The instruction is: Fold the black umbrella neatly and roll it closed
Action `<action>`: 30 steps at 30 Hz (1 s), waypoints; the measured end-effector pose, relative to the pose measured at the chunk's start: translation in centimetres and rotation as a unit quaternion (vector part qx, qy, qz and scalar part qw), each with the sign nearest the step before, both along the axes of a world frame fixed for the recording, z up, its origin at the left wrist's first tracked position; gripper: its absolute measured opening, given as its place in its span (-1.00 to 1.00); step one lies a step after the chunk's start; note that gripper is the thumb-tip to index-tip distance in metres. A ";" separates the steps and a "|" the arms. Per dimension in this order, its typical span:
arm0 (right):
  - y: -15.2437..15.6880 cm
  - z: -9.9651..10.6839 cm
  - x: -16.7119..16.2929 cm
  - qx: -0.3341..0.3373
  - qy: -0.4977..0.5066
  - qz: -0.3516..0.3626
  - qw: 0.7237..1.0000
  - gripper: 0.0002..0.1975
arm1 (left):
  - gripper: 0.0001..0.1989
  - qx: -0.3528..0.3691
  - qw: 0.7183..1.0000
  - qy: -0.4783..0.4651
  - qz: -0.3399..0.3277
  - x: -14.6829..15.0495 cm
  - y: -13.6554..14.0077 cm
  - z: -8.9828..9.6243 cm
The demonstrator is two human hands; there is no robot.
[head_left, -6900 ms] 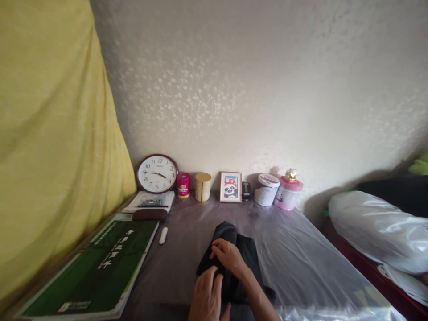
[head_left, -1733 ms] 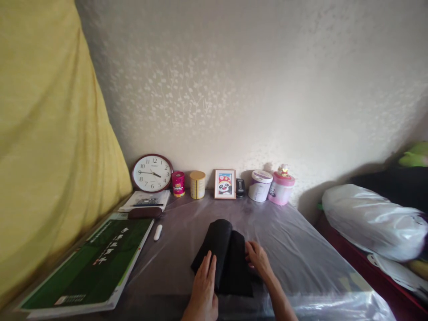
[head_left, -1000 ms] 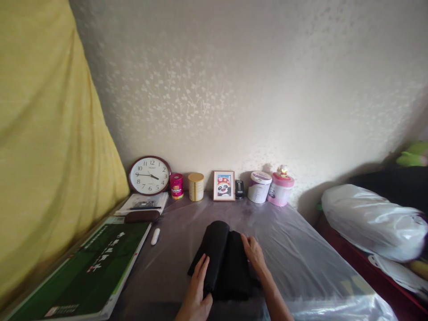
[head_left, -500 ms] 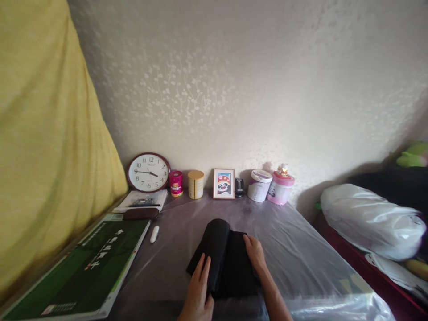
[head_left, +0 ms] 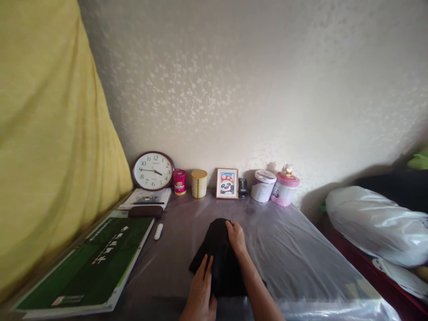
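A folded piece of black cloth point(head_left: 219, 267), perhaps a garment, lies on the plastic-covered table in front of me. My left hand point(head_left: 199, 290) rests on its left near part, fingers stretched out over the fabric and thumb lower down by the near edge. At the cloth's far end, my right hand point(head_left: 236, 236) pinches the upper right edge between thumb and fingers. My right forearm crosses over the right side of the cloth and hides some of it.
Left of the cloth lie a small white object point(head_left: 158, 231), a large green book point(head_left: 90, 263) and a dark brown case point(head_left: 145, 211). Along the wall stand a clock point(head_left: 154, 170), tins, a picture frame point(head_left: 227, 183) and tubs point(head_left: 264, 186). A white bag point(head_left: 377, 223) lies at the right.
My right hand has moved left and away from me, bringing the cloth's right portion over onto the left portion. My left hand stays on the cloth. The view has shifted slightly.
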State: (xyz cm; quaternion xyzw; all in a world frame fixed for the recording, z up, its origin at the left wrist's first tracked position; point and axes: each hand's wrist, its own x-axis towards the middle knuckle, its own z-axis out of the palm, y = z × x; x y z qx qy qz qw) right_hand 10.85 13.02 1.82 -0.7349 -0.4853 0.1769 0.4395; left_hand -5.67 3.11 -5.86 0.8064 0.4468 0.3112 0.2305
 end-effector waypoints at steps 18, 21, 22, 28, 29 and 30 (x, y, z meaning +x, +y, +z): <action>-2.7 1.4 -3.9 -0.010 -0.113 0.189 0.976 -0.80 | -0.52 0.090 0.990 0.070 0.079 -3.2 -1.5 0.1; -3.3 1.4 -4.3 -0.004 -0.146 0.206 0.968 -0.81 | -0.44 0.112 0.987 0.112 0.023 -1.8 -1.8 2.5; -3.5 1.4 -4.3 0.000 -0.152 0.211 0.966 -0.81 | -0.35 0.106 0.986 0.126 0.014 -1.3 -1.8 3.1; -5.7 1.5 -3.3 0.072 -0.143 0.298 0.941 -0.74 | -0.02 0.019 0.984 0.176 0.011 0.3 -0.8 2.6; -6.1 1.4 -3.0 0.091 -0.144 0.315 0.934 -0.72 | -0.01 0.015 0.983 0.183 0.011 0.3 -0.7 2.2; -6.3 1.1 -2.8 0.107 -0.149 0.328 0.927 -0.71 | -0.01 0.013 0.981 0.192 0.014 0.3 -0.6 1.8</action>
